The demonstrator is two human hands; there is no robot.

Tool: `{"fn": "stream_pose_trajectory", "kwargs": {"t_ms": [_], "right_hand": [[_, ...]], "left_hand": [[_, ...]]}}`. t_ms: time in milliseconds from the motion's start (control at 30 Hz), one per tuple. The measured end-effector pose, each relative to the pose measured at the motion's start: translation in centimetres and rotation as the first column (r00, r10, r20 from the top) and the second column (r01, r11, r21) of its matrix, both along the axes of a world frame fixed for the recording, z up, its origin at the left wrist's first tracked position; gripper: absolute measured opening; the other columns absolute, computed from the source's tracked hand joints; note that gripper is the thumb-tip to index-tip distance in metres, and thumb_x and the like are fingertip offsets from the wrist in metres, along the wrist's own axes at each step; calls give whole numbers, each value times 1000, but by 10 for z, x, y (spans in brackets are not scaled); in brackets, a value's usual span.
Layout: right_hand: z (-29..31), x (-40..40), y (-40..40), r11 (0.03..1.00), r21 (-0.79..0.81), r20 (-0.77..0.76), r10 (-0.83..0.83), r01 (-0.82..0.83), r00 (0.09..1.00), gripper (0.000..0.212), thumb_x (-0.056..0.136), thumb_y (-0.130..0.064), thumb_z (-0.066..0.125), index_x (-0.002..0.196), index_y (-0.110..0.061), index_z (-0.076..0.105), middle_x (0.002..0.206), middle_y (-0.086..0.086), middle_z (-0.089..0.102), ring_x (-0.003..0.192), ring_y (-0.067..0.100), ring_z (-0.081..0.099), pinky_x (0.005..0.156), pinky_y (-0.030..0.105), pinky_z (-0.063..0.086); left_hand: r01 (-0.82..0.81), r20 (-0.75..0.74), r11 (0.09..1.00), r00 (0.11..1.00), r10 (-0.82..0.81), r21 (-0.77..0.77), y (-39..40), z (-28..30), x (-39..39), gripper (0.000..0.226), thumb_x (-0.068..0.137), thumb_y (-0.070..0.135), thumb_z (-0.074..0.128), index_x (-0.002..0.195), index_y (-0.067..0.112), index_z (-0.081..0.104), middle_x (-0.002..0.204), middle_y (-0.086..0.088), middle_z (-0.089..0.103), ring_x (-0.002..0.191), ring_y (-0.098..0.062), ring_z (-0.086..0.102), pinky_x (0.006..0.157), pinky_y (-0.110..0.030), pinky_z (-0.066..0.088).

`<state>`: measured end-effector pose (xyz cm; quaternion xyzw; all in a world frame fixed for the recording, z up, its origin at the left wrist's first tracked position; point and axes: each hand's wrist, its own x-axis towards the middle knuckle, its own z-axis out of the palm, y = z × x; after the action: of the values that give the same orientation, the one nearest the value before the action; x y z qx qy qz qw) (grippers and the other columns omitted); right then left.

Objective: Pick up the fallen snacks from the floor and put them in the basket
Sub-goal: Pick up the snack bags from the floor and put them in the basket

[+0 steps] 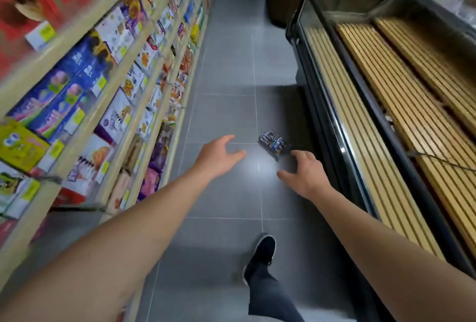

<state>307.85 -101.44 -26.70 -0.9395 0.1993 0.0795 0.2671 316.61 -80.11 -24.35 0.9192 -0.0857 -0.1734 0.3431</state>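
Both my hands empty: right hand [305, 176] spread just beside the snack pack [273, 143], left hand [219, 155] loose. Pack lies flat; fingers may slip. No basket visible.

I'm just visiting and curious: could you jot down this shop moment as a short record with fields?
place: shop aisle, grey tiled floor
left side: shelves of boxed snacks
right side: display case with wooden slats
fallen item: dark snack pack on the floor
left hand: open, reaching, holding nothing
right hand: open, beside the pack
basket: not visible
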Motion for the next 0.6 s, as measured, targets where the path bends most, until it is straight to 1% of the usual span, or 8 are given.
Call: {"fn": "stream_pose_trajectory", "kwargs": {"t_ms": [33, 100, 233, 400, 500, 600], "right_hand": [[-5, 18, -9, 1000, 0, 4, -6, 6, 1000, 73, 86, -42, 70, 147, -11, 42, 148, 11, 43, 135, 32, 42, 112, 36, 33], [-14, 54, -29, 1000, 13, -5, -12, 12, 1000, 73, 85, -44, 69, 145, -12, 44, 146, 11, 44, 133, 32, 43, 111, 38, 35], [-23, 131, -77, 1000, 15, -62, -1, 2, 998, 73, 84, -47, 69, 144, -12, 46, 143, 11, 46, 129, 32, 45, 110, 40, 39], [-22, 215, -124, 1000, -6, -97, 25, -25, 995, 76, 85, -47, 70, 146, -11, 43, 143, 11, 46, 129, 31, 46, 110, 41, 41], [-28, 265, -144, 999, -5, -118, 38, -39, 992, 78, 84, -49, 70, 147, -13, 41, 144, 10, 45, 129, 29, 46, 110, 41, 41], [-38, 320, -160, 999, -5, -132, 39, -40, 991, 75, 85, -48, 70, 145, -13, 43, 144, 10, 45, 131, 29, 44, 110, 40, 40]], "left_hand": [[7, -3, 1000, 1000, -7, -1, -10, -3, 18, 66, 86, 42, 68, 144, 21, 46, 148, 0, 49, 131, -22, 51, 110, -33, 39], [22, -3, 999, 1000, -22, 25, -29, -10, 54, 65, 86, 42, 67, 144, 21, 46, 147, 1, 50, 130, -21, 52, 109, -31, 39], [33, -31, 995, 999, -30, 93, -72, -21, 129, 65, 86, 44, 67, 144, 21, 46, 146, -3, 52, 129, -23, 53, 107, -30, 40], [29, -58, 995, 998, -23, 96, -113, -26, 210, 65, 88, 40, 66, 145, 18, 45, 148, -4, 49, 135, -21, 47, 108, -27, 34], [34, -57, 993, 998, -28, 116, -137, -31, 259, 63, 90, 40, 65, 146, 19, 45, 148, -6, 48, 135, -23, 46, 107, -28, 35], [47, -90, 994, 995, -38, 99, -157, -43, 314, 64, 89, 40, 64, 147, 22, 43, 148, -5, 49, 134, -23, 47, 106, -29, 37]]}}
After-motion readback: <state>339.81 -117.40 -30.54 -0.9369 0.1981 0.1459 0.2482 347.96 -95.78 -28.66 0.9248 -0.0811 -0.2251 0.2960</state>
